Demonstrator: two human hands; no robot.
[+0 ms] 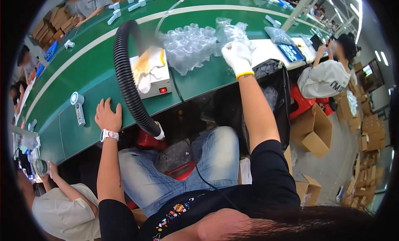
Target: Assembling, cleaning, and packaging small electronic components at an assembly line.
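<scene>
Pretty cramped up front. Black ribbed hose [126,75] arcs over the green bench [83,81], fencing off the small white machine [151,72] from the left. Clear plastic trays [187,47] and crinkled bags [232,32] crowding the middle. Open green surface left of the hose, only a small white gadget [77,107] there. Black bin bag [276,85] blocking the right edge.
</scene>
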